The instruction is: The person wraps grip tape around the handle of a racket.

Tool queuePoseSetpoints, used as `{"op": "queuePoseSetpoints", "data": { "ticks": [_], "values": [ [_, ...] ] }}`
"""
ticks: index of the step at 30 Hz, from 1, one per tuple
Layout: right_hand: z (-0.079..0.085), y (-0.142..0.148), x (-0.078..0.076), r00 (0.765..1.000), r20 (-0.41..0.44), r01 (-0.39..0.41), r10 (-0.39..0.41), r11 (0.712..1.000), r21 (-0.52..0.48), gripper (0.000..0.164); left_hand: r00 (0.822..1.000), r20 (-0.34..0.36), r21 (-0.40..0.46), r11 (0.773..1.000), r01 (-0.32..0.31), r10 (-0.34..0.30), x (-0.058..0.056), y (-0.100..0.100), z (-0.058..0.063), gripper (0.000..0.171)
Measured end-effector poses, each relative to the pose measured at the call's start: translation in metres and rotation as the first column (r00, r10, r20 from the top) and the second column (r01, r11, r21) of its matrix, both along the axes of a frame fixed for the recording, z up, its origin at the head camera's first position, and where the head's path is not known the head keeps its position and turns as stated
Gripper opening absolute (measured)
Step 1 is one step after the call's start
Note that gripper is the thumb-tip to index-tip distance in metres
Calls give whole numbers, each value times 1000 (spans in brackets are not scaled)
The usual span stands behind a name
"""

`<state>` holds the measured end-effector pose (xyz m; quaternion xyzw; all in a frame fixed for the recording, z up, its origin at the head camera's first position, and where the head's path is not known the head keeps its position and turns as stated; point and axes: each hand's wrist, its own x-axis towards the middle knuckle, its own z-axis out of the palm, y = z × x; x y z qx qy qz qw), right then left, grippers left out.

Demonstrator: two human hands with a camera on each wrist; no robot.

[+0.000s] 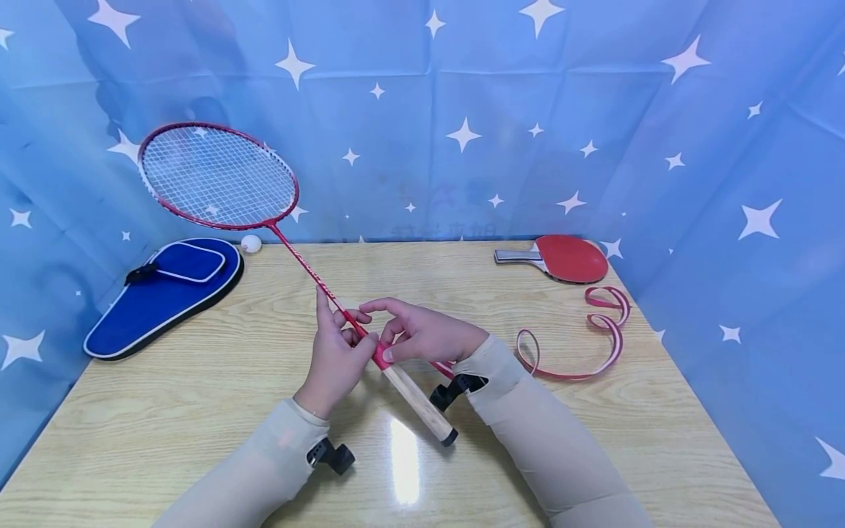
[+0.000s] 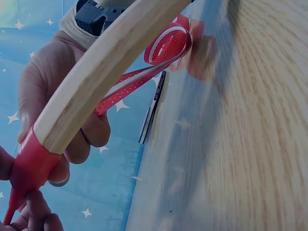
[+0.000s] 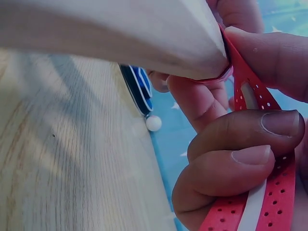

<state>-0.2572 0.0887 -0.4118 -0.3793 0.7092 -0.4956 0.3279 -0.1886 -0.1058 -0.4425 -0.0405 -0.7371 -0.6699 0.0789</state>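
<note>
A badminton racket (image 1: 419, 403) is held at a slant over the table, its red-rimmed head up at the left and its bare wooden handle down at the right. My left hand (image 1: 337, 363) grips the red shaft just above the handle. With thumb and fingers, my right hand (image 1: 429, 334) pinches red overgrip tape (image 3: 274, 207) at the top of the handle, where the red cone (image 2: 31, 163) meets the wood. In the right wrist view the perforated tape, with a pale strip along it, runs between my curled right fingers. Its loose end curls on the table at the right.
At the back left lies a blue paddle case (image 1: 165, 297) with a white ball (image 1: 251, 243) beside it. A red table tennis paddle (image 1: 573, 258) rests at the back right, behind the tape's curls. A starry blue curtain (image 1: 396, 110) hangs along the table's far edge.
</note>
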Motion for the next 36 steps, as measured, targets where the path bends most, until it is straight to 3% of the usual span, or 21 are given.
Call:
{"op": "queuePoseSetpoints", "data": {
  "ticks": [14, 24, 30, 36],
  "values": [
    [1, 3, -2, 998, 50, -27, 27, 1000, -13, 74, 1000, 25, 48, 999, -5, 3, 0, -1, 0, 116],
    [2, 3, -1, 990, 131, -46, 50, 999, -29, 78, 1000, -10, 70, 998, 4, -3, 0, -1, 1, 113],
    [1, 2, -1, 993, 104, -57, 62, 997, -47, 76, 1000, 2, 58, 998, 11, -11, 1, 0, 2, 114],
    [0, 0, -1, 998, -2, -57, 57, 998, -41, 74, 999, 36, 8, 1000, 7, -8, 1, 0, 1, 120]
  ]
}}
